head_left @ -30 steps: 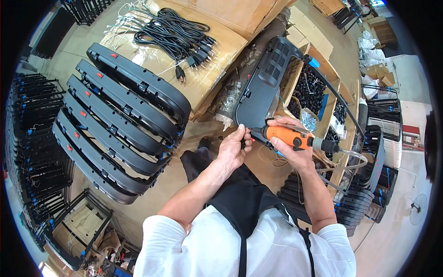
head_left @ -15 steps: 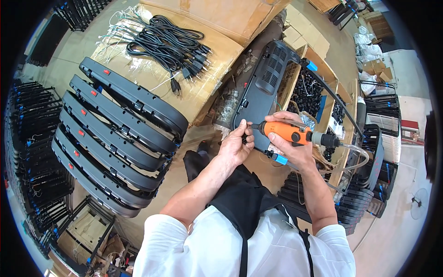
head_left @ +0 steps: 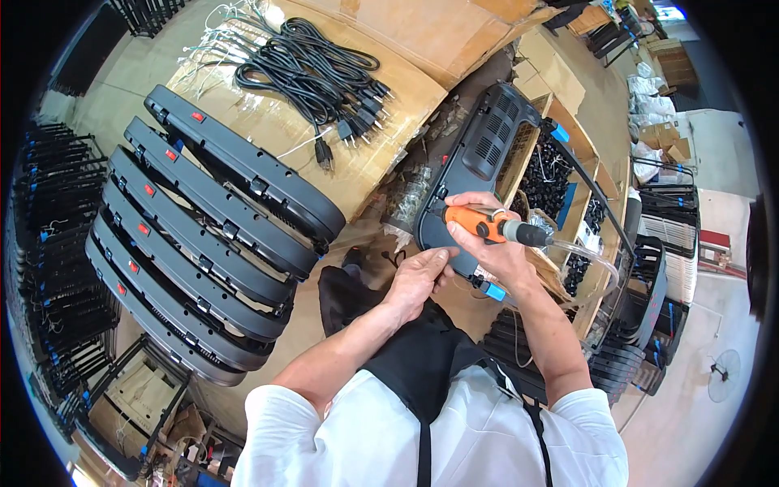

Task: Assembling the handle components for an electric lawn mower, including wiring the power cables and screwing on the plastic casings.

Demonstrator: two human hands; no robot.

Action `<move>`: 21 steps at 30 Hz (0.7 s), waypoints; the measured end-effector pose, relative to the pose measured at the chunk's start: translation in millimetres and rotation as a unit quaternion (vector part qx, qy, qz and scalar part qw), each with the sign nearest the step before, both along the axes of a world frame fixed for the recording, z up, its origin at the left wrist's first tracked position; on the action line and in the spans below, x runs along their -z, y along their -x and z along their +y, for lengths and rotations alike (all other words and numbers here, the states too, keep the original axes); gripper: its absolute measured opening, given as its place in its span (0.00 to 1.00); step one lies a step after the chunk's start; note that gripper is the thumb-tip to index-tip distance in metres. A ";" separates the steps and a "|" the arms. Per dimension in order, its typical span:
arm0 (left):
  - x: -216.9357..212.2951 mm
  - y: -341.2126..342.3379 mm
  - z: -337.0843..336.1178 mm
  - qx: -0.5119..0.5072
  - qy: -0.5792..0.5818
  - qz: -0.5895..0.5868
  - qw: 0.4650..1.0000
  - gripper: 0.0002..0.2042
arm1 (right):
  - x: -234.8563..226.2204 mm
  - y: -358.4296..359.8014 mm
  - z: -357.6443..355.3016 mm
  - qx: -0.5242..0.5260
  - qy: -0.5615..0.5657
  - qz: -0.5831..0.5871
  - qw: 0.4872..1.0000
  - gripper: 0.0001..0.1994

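My right hand (head_left: 493, 250) is wrapped round an orange air screwdriver (head_left: 480, 224) with a clear hose at its rear. The tool's front end is over the near part of a black plastic housing (head_left: 454, 185); its tip is hidden from view. Close to the housing's near left edge, my left hand (head_left: 416, 280) is closed in a pinch, thumb against the curled fingers. Whatever sits between those fingers is too small or hidden to make out. Vent slots mark the raised far part of the housing.
Several black housings with red switches (head_left: 219, 146) stand in a row at left. Black power cords (head_left: 316, 73) lie on cardboard (head_left: 389, 154) beyond them. A wooden parts bin (head_left: 581, 122) with small black pieces adjoins the housing at right. Black frames (head_left: 65, 243) are stacked far left.
My right hand has shifted the screwdriver left, over the housing. My left hand has drawn back toward my body, apart from the tool's front end. The whole view has turned slightly.
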State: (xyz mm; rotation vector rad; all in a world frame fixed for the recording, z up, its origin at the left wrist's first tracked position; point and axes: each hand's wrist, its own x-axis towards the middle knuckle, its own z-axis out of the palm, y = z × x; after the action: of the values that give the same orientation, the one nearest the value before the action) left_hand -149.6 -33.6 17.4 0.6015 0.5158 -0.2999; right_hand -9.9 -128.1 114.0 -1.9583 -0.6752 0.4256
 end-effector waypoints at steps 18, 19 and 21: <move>12.6 25.1 1.5 -0.039 0.005 0.058 0.998 0.13 | -48.1 54.1 -120.5 0.117 -0.017 0.122 0.985 0.26; 13.8 24.8 -3.3 -0.046 0.012 0.063 0.997 0.13 | -47.3 59.3 -131.4 0.125 -0.016 0.129 0.984 0.26; 13.1 23.2 -13.9 -0.054 0.018 0.070 0.996 0.12 | -40.8 65.0 -146.3 0.125 -0.007 0.122 0.985 0.26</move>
State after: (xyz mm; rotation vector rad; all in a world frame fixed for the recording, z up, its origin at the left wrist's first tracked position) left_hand -172.8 -47.5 4.3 0.5185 0.6742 -0.2483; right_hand -74.9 -274.3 154.8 -1.9075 -0.2713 0.4924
